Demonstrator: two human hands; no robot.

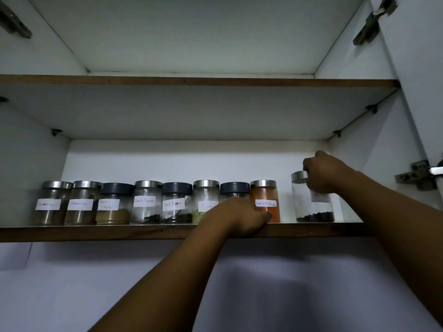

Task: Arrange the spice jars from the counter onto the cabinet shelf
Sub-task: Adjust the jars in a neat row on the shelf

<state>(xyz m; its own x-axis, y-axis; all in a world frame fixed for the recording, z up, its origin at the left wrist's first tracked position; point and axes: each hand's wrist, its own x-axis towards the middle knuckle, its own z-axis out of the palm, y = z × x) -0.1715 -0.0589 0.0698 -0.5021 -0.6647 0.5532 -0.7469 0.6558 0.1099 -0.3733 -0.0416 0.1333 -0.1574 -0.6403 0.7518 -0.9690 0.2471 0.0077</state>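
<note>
Jar of dark seeds gripped by right hand, left hand clasping shelf

— What stands on the shelf?
— Eight jars, upright, side by side across the middle of the frame. Readable: a steel-lidded Black Pepper jar, a dark-lidded Black Pepper jar, the Fennel jar, and the red chilli powder jar at the row's right end.
— And the ninth?
— The clear jar, right of frame, apart from the row, upright, dark bits at its bottom. My right hand grips its steel lid. My left hand, on the shelf's front edge, hides most of the seventh jar.
</note>
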